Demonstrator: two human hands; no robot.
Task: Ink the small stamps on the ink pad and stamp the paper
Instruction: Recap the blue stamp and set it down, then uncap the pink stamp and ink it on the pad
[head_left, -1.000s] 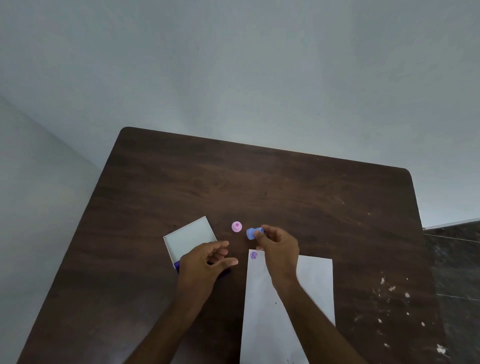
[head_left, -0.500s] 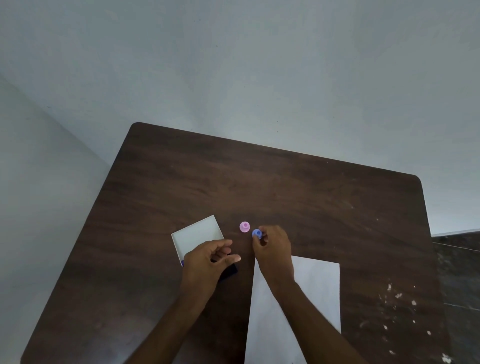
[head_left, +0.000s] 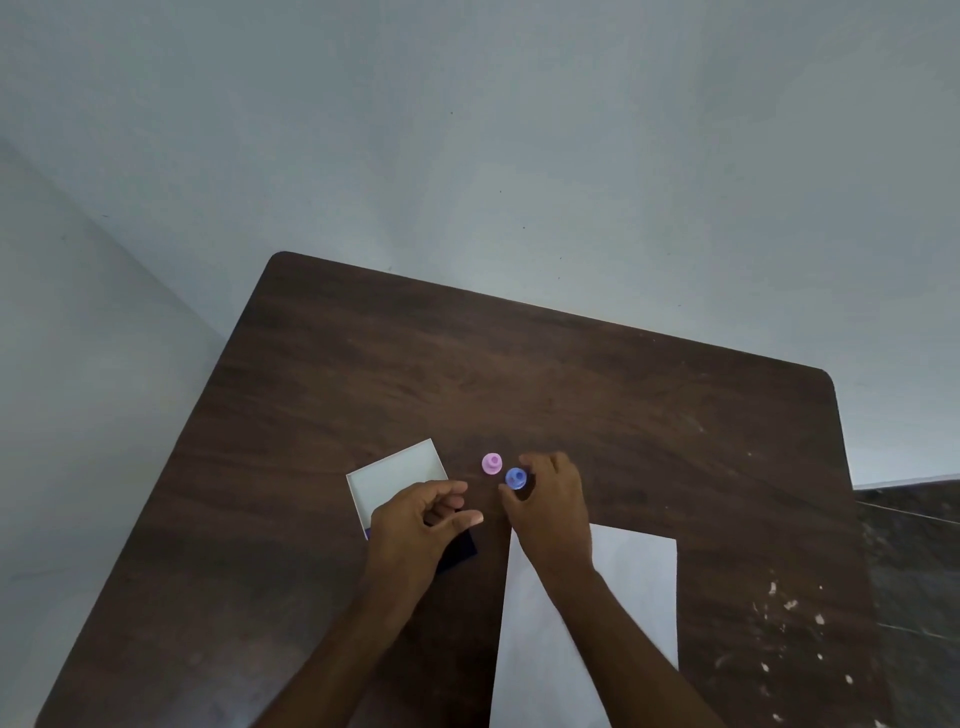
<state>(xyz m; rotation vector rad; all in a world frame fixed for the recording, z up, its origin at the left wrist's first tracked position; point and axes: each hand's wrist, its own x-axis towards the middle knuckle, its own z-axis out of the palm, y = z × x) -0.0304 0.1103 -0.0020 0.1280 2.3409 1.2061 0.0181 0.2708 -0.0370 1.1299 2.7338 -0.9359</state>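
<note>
A small blue stamp (head_left: 516, 478) stands upright on the dark wooden table (head_left: 571, 389), pinched between the thumb and fingers of my right hand (head_left: 550, 506). Just to its left, untouched, stands a pink stamp (head_left: 491, 463). My left hand (head_left: 421, 530) hovers with loosely curled fingers over the dark blue ink pad (head_left: 460, 552), covering most of it and holding nothing. The pad's white lid (head_left: 397, 475) lies open behind that hand. White paper (head_left: 636, 582) lies under my right forearm; its top left corner is hidden by the wrist.
The table stands in a corner between pale walls (head_left: 467, 156). White flecks (head_left: 789, 605) mark the wood near the right edge, and a dark floor (head_left: 914, 571) shows beyond that edge.
My right hand has carried the blue stamp off the paper and brought it down onto the table beside the pink stamp. The left hand has stayed over the ink pad.
</note>
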